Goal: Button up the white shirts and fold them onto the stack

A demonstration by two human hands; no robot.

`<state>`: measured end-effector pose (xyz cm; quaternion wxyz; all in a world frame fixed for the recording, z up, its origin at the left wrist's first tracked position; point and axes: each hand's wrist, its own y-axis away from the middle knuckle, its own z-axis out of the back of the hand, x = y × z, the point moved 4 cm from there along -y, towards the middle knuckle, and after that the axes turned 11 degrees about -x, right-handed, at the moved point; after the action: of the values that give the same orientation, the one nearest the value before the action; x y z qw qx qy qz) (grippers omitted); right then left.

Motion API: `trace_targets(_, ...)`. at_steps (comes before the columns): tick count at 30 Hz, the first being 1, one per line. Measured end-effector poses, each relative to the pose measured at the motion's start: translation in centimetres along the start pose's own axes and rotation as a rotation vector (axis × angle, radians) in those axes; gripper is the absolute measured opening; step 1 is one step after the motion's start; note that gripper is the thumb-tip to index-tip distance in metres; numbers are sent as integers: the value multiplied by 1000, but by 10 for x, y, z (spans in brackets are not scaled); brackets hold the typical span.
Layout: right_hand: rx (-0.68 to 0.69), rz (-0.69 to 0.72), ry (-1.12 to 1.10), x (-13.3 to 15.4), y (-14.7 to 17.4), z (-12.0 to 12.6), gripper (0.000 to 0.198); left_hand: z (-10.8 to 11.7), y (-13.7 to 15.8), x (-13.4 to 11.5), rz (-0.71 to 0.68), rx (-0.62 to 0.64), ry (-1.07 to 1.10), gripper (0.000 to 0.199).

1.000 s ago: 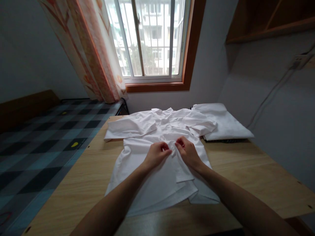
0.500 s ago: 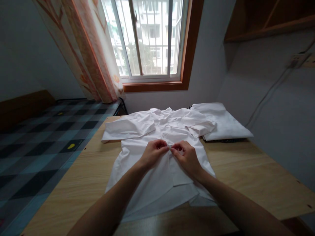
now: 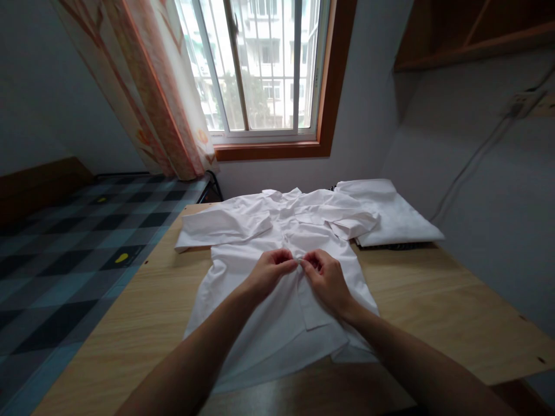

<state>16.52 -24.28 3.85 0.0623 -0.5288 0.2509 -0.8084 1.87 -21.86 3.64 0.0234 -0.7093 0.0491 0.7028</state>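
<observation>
A white short-sleeved shirt [image 3: 251,323] lies spread on the wooden table, its collar toward the window and its hem toward me. My left hand [image 3: 274,270] pinches the shirt's front placket between thumb and fingers. Close against it, my right hand [image 3: 324,274] pinches the same placket from the other side, so the fingertips almost meet. The cloth rises a little where I grip it. Whatever small part sits between the fingertips, perhaps a button, is too small and covered to make out.
The wooden table [image 3: 416,294] extends to both sides of the shirt. A folded white cloth [image 3: 390,214] rests on something dark at the back right. To the left is a bed with a checked cover [image 3: 82,266]. A curtain [image 3: 160,104] hangs beside the window [image 3: 264,75].
Both hands stay at the same spot on the placket, with only slight finger movement. The placket's lower end has shifted slightly. The view has moved a little.
</observation>
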Motion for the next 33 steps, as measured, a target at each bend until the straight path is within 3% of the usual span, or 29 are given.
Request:
trace_targets(6,-68,55,34,-4,4,-4,11,0,2,-4,-251,-115,-160,20)
trace_targets(12,8,-92,-142,-16,5,-11,17,-4,9,-7,-472,-78,-277,16)
trace_targets(17,-71,-3,-127,-15,4,-5,18,-1,11,-4,-465,-198,-431,7)
trace_targets(22,1,-63,-156,-21,1,-9,17,-1,12,-2,-419,-263,-362,12)
trace_targets(25,-137,-122,-183,-29,-9,4,21,12,4,-12,-375,-325,-276,18)
trace_targets(28,-420,-227,-293,-47,-24,38,23,59,-4,-32,-380,-664,-196,16)
trace_targets(31,-685,-371,-432,-74,-30,81,23,131,0,-46,-344,-1138,-139,11)
trace_targets(33,-809,-425,-442,-90,-29,107,22,177,7,-45,-296,-1351,-104,11)
